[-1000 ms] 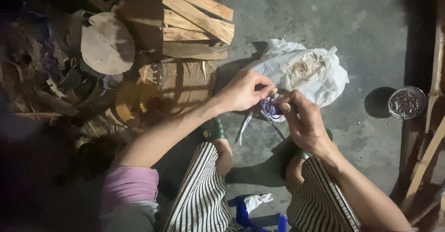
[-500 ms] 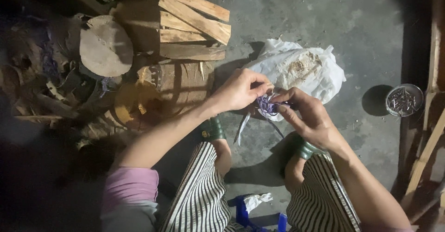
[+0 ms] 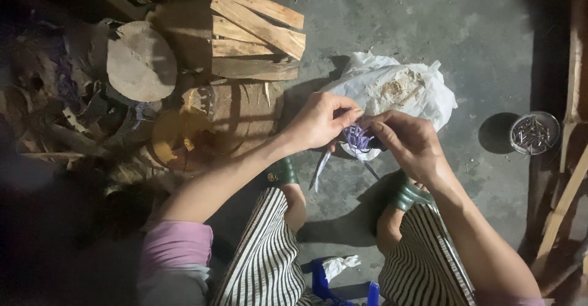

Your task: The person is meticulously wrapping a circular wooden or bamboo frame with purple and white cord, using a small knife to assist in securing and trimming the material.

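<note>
Just in front of the white bag (image 3: pixel 404 92), a purple strip bundle (image 3: pixel 357 138) is pinched by both hands' closed fingers; judged light, limp, best gripped mid-bundle.

Left hand (image 3: pixel 321 121) and right hand (image 3: pixel 407 139) meet over concrete floor (image 3: pixel 465 30), fingers pinching purple strands (image 3: pixel 357 138). White plastic bag (image 3: pixel 398 89) just behind hands. Split wood pile (image 3: pixel 254 27) upper left. Metal tin (image 3: pixel 534 133) of nails far right. Striped trousers (image 3: pixel 269 251), green sandals below.
</note>
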